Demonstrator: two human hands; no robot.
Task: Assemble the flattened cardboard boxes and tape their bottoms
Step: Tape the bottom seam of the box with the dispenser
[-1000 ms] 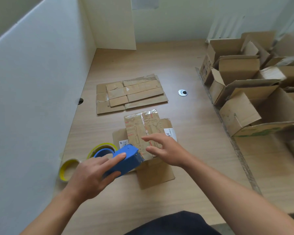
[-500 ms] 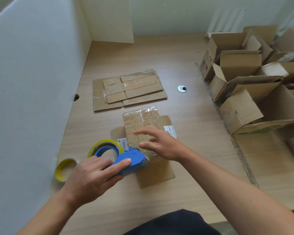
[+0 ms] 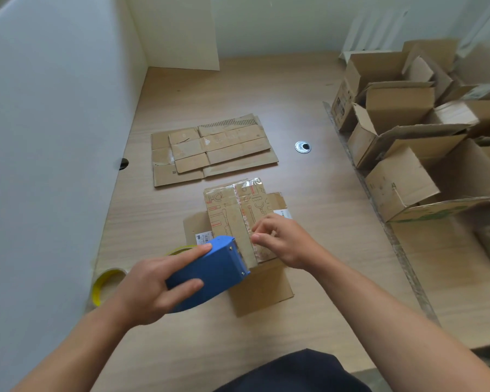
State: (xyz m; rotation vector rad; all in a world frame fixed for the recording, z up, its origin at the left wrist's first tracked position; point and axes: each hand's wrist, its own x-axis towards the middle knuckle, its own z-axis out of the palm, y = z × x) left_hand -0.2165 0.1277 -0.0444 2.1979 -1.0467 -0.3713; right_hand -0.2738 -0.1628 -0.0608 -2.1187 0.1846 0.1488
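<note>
Left hand [image 3: 150, 290] grips dispenser [image 3: 210, 273]; right hand [image 3: 286, 241] pinches tape [image 3: 249, 202] on box [image 3: 227, 219]; spare roll [image 3: 96, 290] beside.

No word or number reads clearly on my feed. The small box [image 3: 232, 219] carries red line drawings on its taped top. A white barcode label [image 3: 203, 238] sits on its left flap, just beside the blue tape dispenser [image 3: 210, 273] gripped by the left hand [image 3: 150, 290]; its digits are too small. A second white label [image 3: 283, 213] shows above the right hand [image 3: 283, 241], which pinches at the box top. A small square code [image 3: 173, 172] marks the flattened cardboard [image 3: 212, 151]. Dark print [image 3: 342, 101] on an open box [image 3: 379, 69] and green print [image 3: 436, 214] on a flap [image 3: 464, 205] are illegible.
</note>
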